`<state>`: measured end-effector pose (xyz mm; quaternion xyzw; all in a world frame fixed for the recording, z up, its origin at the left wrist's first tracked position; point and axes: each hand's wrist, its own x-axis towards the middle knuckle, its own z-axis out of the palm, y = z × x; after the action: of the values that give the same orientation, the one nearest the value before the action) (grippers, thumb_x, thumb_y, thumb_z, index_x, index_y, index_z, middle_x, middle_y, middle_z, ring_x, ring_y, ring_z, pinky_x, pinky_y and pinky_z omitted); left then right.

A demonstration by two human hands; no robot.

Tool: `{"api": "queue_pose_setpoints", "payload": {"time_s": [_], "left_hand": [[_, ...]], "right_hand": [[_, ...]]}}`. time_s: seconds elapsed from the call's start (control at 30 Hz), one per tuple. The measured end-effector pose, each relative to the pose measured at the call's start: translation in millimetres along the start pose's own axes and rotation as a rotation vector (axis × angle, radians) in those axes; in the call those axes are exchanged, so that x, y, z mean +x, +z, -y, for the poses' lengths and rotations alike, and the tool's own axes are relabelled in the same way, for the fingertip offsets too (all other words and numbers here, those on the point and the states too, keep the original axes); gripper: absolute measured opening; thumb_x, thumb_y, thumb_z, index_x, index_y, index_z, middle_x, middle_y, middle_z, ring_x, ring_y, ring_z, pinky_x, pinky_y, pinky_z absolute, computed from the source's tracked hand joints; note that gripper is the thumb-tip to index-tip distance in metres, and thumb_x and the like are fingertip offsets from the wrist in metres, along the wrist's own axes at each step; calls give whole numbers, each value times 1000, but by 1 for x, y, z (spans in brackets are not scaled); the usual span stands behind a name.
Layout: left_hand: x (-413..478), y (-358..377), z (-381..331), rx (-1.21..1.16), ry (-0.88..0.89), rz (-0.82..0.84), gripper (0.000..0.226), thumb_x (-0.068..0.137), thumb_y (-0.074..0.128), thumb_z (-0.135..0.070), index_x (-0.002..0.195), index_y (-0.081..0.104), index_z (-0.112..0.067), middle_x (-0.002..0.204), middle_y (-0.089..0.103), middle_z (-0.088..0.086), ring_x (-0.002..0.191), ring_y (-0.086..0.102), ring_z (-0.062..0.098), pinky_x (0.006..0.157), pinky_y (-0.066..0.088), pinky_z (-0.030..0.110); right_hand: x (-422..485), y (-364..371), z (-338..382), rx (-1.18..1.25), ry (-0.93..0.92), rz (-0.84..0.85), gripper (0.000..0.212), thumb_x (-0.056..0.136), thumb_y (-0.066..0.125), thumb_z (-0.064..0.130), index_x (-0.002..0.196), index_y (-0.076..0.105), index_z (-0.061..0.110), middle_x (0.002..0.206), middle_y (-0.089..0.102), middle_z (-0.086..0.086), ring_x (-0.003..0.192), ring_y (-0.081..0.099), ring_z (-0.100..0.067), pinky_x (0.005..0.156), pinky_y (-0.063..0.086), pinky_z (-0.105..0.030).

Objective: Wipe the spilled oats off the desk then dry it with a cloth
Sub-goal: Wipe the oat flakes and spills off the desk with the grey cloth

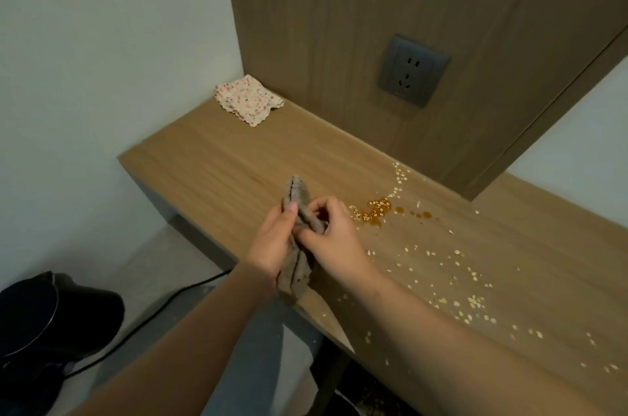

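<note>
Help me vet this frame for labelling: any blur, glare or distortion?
Head view: the wide-angle lens skews the desk edges and wood panel; light dim, soft, no glare; oats distinct; grey cloth, held by left hand and right hand, slightly soft.

My feed is dim and soft, evenly lit; faint shadows fall on the counter (210, 160), edges bowed by the lens.

Grey rag (299, 238) — floral cloth (248, 98) — amber-stained oats (375, 210).
</note>
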<state>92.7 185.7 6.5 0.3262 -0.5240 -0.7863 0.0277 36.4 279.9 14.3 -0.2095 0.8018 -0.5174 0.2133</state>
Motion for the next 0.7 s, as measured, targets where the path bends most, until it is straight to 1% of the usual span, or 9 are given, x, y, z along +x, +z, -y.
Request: {"api": "queue_pose_setpoints", "payload": {"time_s": [0.07,0.13,0.17,0.23,0.27,0.37,0.43,0.53,0.7], "left_hand": [[0,-2,-7,-12,-9,-139,28,97,48,-28,122,56,-17,106,66,10,99,64,27,90,50,45],[5,-10,-13,118,96,-262,27,97,47,-29,121,55,-20,109,65,7,103,62,26,94,48,47],[7,-13,-16,314,223,-336,30,98,46,-31,125,53,-20,115,62,5,108,59,25,97,46,45],[16,-21,-18,909,500,-441,44,97,43,-37,137,41,-21,129,53,4,118,50,24,99,40,42],[21,-22,-17,1191,530,-381,51,97,40,-42,143,32,-23,138,44,5,124,44,26,101,36,43],[36,-19,6,1743,232,-13,64,96,20,-58,150,-3,-33,159,-3,2,144,0,30,114,10,49],[43,-19,16,1819,200,14,60,97,13,-56,149,-8,-35,158,-14,1,143,-13,30,116,2,48],[51,-16,16,1784,229,-71,53,99,13,-48,149,0,-37,159,-8,-1,144,-10,29,116,3,48],[76,36,18,1628,159,-220,50,101,16,-42,150,7,-35,159,0,-1,145,-5,27,116,6,47]], "right_hand": [[-6,0,3,105,37,124,25,85,63,18,108,56,26,117,53,6,103,51,-4,83,46,-18],[-10,-8,1,150,77,169,36,90,58,22,124,51,27,129,49,11,112,45,0,86,41,-14],[-12,-14,-3,120,90,114,39,91,57,23,129,48,27,132,47,13,115,42,0,91,38,-16],[-14,-26,-13,4,139,-52,38,92,55,22,130,48,24,130,49,10,115,42,-3,94,37,-21],[-15,-32,-20,-74,174,-109,36,93,54,22,129,49,23,129,50,8,114,44,-5,95,38,-23],[-15,-58,-38,-563,161,-118,36,93,50,28,129,48,27,130,50,6,119,44,-14,104,37,-35],[-14,-87,-50,-798,129,-136,36,94,44,33,130,46,29,133,48,6,125,39,-17,106,28,-37],[-17,-133,-77,-926,237,-220,39,96,40,37,133,44,28,142,40,3,132,32,-21,109,23,-41],[-17,-173,-112,-818,407,-113,49,98,35,40,143,29,24,152,25,-3,140,18,-27,114,18,-45]]}}
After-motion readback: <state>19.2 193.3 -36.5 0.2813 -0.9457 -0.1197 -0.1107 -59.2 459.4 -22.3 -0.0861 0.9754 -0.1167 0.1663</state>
